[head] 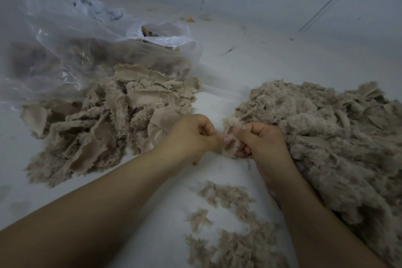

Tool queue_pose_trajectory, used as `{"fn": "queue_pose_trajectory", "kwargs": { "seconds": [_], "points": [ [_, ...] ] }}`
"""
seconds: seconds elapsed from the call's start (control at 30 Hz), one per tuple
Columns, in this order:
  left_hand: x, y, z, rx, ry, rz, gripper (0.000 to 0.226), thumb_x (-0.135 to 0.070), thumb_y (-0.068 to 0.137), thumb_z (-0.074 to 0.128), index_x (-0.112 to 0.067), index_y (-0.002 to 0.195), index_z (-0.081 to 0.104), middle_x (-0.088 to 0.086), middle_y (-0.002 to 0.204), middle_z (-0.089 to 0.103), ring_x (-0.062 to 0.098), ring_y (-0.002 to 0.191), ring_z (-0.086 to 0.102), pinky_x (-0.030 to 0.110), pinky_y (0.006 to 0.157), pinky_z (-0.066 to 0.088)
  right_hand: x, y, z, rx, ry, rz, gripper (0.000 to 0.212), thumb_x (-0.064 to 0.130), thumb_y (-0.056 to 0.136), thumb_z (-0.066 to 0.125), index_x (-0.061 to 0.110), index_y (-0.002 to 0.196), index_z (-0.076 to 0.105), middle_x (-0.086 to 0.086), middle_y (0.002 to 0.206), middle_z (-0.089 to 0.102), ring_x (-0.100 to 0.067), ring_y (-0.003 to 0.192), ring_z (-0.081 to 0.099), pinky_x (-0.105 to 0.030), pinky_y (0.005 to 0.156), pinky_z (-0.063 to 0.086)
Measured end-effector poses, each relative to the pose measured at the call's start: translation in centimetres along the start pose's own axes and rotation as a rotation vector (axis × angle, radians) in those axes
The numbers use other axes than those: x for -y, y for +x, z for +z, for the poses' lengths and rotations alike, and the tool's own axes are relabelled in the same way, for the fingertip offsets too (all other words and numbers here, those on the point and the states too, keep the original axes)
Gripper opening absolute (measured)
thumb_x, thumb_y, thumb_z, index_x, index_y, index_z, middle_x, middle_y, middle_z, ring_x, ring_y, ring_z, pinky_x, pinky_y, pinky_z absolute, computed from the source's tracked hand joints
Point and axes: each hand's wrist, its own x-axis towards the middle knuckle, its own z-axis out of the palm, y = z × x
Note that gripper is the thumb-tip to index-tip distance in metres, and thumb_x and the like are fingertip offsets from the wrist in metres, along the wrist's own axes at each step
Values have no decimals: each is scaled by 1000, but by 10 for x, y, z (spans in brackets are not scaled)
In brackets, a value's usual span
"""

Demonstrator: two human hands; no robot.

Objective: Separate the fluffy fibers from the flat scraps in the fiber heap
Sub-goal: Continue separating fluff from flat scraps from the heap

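A big heap of fluffy beige fibers (326, 137) covers the right side of the white surface. To the left lies a pile of flat beige scraps (108, 122) with frayed edges. Between the two piles my left hand (191, 137) and my right hand (261, 141) meet, each pinching the same small tuft of fiber (231, 137) with thumb and curled fingers. The tuft's upper end (233, 122) sticks up above my right thumb. Part of the tuft is hidden inside my fingers.
A clear plastic bag (65, 50) with more beige material lies at the back left, touching the scrap pile. Loose fluffy bits (228, 224) are scattered on the surface near my forearms. A pale wall rises behind.
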Motion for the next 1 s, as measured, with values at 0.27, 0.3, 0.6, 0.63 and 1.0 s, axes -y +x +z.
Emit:
{"fn": "queue_pose_trajectory", "kwargs": {
  "seconds": [0.27,0.3,0.6,0.63,1.0],
  "points": [
    [1,19,-1,-226,-20,58,28,-7,88,69,-9,64,56,2,43,55,14,33,46,20,32,36,4,-1,1,-73,71,65,43,12,96,60,17,53,64,3,48,51,-5,40,43,-22,45,49],
    [1,23,-11,-309,74,105,25,-3,85,68,-10,65,56,3,47,58,18,38,51,23,34,41,3,1,1,-101,86,80,46,12,97,58,18,52,64,4,48,50,-4,41,43,-22,45,49],
    [4,27,-37,-316,1359,223,9,-20,84,58,-16,77,63,-1,76,60,23,66,54,24,51,28,-1,2,2,-134,71,85,43,14,98,56,16,56,61,2,51,50,-6,42,40,-20,42,43],
    [1,26,-32,-345,1398,252,12,-21,84,58,-17,74,58,0,76,58,22,63,50,23,48,22,-2,2,2,-137,73,82,42,13,98,56,15,57,61,2,50,50,-6,42,40,-20,42,43],
    [-14,66,45,-23,525,412,15,-8,85,60,-6,96,69,12,95,65,28,89,61,42,78,51,3,2,5,-165,71,56,32,15,101,50,6,71,58,4,49,50,-6,43,39,-21,41,40]
  ]
}}
